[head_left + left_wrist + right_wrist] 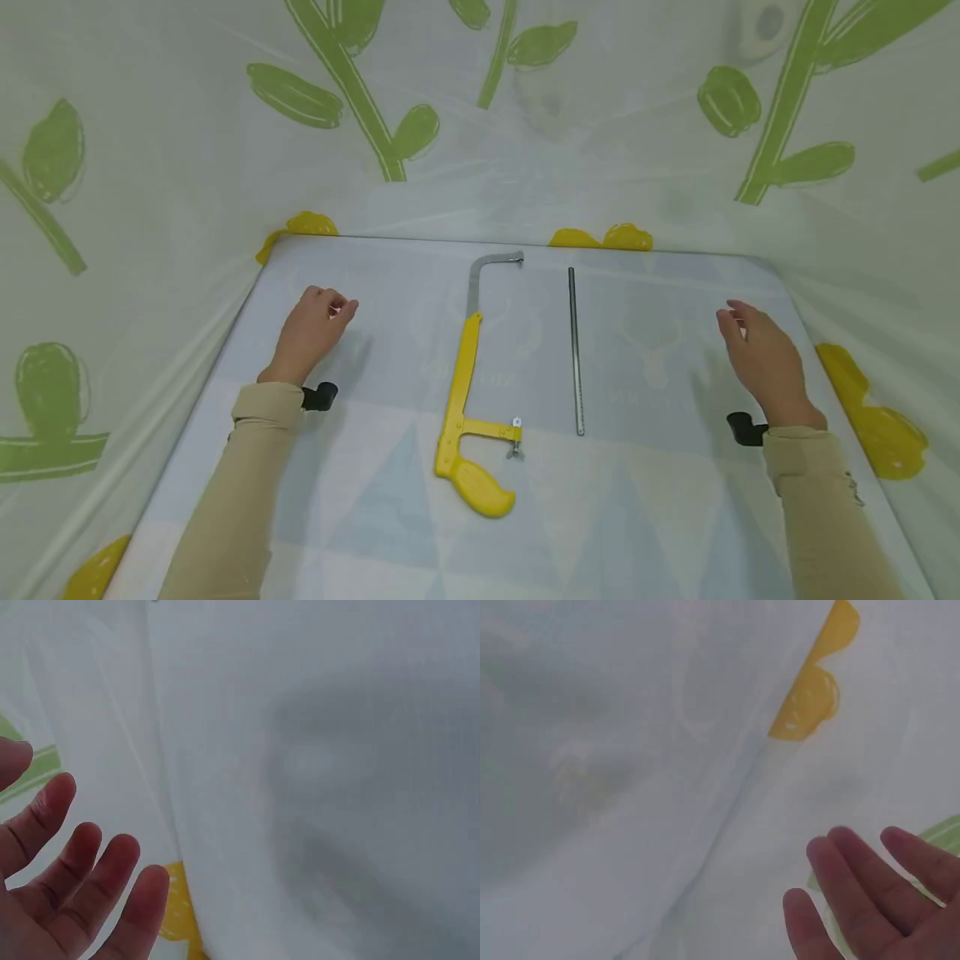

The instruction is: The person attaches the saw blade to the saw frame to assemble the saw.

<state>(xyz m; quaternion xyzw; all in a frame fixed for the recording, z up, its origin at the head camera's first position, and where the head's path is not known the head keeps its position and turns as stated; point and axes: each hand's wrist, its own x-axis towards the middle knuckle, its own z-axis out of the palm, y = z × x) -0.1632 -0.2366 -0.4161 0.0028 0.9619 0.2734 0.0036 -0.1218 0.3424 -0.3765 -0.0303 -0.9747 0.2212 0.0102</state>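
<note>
A yellow-handled hacksaw frame (459,392) lies on the table in the head view, its curved metal end away from me and its grip toward me. No blade spans the frame. To its right a thin dark hacksaw blade (575,350) lies lengthwise, apart from the frame. My left hand (309,329) hovers over the left side of the table, fingers loosely bent and holding nothing. Over the right side is my right hand (767,358), also with nothing in it. Both wrist views show relaxed, spread fingers (90,877) and the table cover below.
A pale patterned cover (390,517) spreads over the table. White curtain cloth (187,150) with green leaves and yellow shapes surrounds its back and sides. Each wrist wears a small black camera mount, such as the left mount (321,397).
</note>
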